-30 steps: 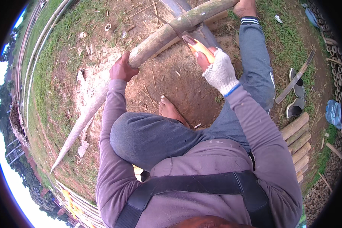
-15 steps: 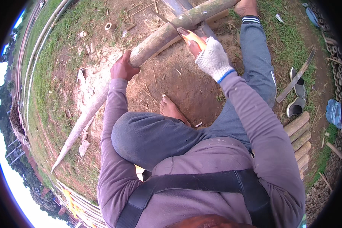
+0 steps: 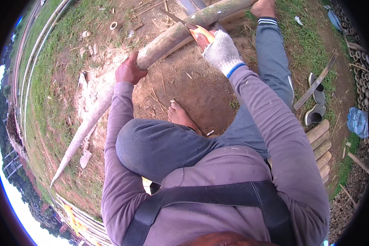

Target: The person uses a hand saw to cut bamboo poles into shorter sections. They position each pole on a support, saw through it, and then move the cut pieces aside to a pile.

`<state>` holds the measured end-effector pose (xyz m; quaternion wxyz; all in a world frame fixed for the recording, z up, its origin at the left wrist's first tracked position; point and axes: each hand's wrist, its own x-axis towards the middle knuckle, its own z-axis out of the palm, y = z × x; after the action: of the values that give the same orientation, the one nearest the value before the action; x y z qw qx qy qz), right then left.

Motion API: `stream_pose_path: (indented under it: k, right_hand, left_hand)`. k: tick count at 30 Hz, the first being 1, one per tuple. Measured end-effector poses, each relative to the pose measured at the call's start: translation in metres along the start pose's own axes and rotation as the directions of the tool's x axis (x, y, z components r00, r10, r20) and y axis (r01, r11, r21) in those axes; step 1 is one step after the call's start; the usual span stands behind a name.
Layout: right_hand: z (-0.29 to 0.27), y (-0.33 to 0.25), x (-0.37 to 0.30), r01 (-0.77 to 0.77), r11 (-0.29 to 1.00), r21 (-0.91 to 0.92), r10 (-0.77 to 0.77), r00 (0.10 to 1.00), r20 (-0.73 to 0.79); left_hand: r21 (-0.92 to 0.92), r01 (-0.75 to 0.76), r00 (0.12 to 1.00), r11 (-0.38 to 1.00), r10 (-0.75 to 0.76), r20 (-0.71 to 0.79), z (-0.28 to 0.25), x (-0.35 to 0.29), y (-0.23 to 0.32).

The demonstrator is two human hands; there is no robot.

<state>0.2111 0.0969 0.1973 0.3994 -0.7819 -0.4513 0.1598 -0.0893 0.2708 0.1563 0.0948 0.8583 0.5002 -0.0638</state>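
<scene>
A thick bamboo pole (image 3: 164,42) lies slantwise ahead of me, over a wooden support. My left hand (image 3: 129,70), bare, is wrapped round its near left end. In my right hand (image 3: 222,51), which wears a white knitted glove with a blue cuff edge, is a handsaw (image 3: 203,32) with an orange handle. The saw's dark blade lies across the pole and sticks out past its far side. One bare foot (image 3: 263,8) of mine is at the pole's far right part. My other foot (image 3: 180,114) stands on the dirt between my arms.
Pale sawdust and a long tapering pale strip (image 3: 84,131) lie on the left. Short cut bamboo rings (image 3: 115,26) are scattered beyond. At the right are a long machete-like blade (image 3: 315,82), shoes (image 3: 314,114), a blue plastic jug (image 3: 358,123) and stacked bamboo pieces (image 3: 320,143).
My right hand and the saw have slid slightly farther away across the pole. My left hand keeps its hold on the pole's end. The whole view has shifted a little.
</scene>
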Motion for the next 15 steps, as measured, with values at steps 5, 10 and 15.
stream_pose_path:
  k: [5,10,15]
  right_hand:
    - [-0.111,0.013,-0.158,0.032,0.986,0.163,-0.050,0.993,0.105]
    - [-0.045,0.021,-0.089,0.065,0.982,0.179,-0.073,0.997,0.040]
    - [0.006,-0.010,0.011,0.033,0.996,0.085,-0.032,0.999,-0.013]
  left_hand:
    - [-0.025,0.021,1.000,0.999,-0.022,-0.014,0.005,-0.010,-0.012]
    - [0.008,-0.005,1.000,1.000,0.005,0.007,0.005,-0.005,-0.004]
    - [0.024,0.028,0.999,0.999,-0.029,0.033,-0.003,0.001,0.001]
